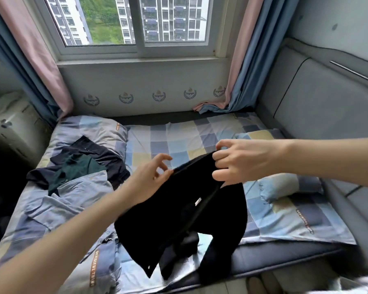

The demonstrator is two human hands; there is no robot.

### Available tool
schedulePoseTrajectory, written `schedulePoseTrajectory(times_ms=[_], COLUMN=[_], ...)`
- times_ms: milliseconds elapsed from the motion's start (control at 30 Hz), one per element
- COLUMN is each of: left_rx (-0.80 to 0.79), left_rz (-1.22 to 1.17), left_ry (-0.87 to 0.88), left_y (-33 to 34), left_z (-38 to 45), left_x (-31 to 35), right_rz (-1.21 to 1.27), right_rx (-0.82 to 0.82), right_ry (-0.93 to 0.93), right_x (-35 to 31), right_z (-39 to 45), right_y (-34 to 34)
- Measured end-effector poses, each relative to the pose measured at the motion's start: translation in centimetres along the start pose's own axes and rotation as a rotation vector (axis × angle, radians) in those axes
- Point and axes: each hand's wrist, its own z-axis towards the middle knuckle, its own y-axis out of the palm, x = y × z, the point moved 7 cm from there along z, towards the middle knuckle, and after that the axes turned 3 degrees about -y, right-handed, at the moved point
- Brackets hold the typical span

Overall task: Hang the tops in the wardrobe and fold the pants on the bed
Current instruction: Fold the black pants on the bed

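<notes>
A black garment [179,211] hangs above the bed [179,141], its lower part trailing over the front edge. My right hand [238,160] grips its top edge with curled fingers. My left hand [151,177] pinches the same edge further left, the other fingers spread. A small white label shows near the garment's middle. On the left of the bed lies a pile of clothes: a dark green top [74,170], a black piece [94,151] and a light blue shirt [81,187].
A checked quilt [40,213] covers the bed's left side, and a small pillow [289,185] lies at the right. The padded headboard [327,102] stands on the right. Behind the bed are a window [136,22] and curtains [244,60]. No wardrobe is in view.
</notes>
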Motion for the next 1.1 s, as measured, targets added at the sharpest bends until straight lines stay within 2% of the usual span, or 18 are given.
schedulePoseTrajectory(times_ms=[67, 167, 267, 300, 400, 500, 533, 667, 900, 967, 1100], left_rx=[0.044, 0.091, 0.256, 0.255, 0.075, -0.180, -0.215, -0.171, -0.210, -0.199, -0.409], left_rz=[0.157, 0.230, 0.476, 0.555, 0.714, 0.879, 0.934, 0.968, 1.059, 1.115, 1.302], left_ry=[0.077, 0.224, 0.700, 0.876, 1.188, 1.313, 1.331, 1.331, 1.338, 1.280, 0.980], left_y=[1.2, 3.3, 5.1, 6.2, 10.2, 14.8, 16.0, 19.2, 22.0, 22.8, 22.5], left_z=[-1.7, -3.4, -6.0, -7.2, -10.6, -12.2, -12.1, -10.1, -7.8, -7.0, -4.5], left_x=[-0.8, -1.3, 0.0, 0.2, -0.2, -0.3, -0.2, 2.2, 5.4, 4.9, 2.4], right_rz=[0.031, 0.076, 0.047, 0.035, 0.017, 0.013, 0.008, 0.004, 0.018, 0.017, 0.014], right_rx=[-0.021, -0.046, -0.092, -0.106, -0.140, -0.156, -0.168, -0.225, -0.215, -0.213, -0.279], right_ry=[-0.037, -0.081, -0.094, -0.084, -0.015, 0.034, 0.048, 0.121, 0.217, 0.227, 0.212], right_x=[0.5, 0.9, 1.4, 1.6, 2.1, 2.2, 2.2, 2.3, 3.1, 3.3, 3.3], right_z=[-0.5, -1.7, -3.7, -4.4, -6.4, -7.7, -7.9, -9.3, -10.1, -10.2, -10.9], right_y=[-0.7, -1.7, -2.7, -3.1, -4.2, -4.8, -4.8, -4.1, -3.9, -3.8, -3.3])
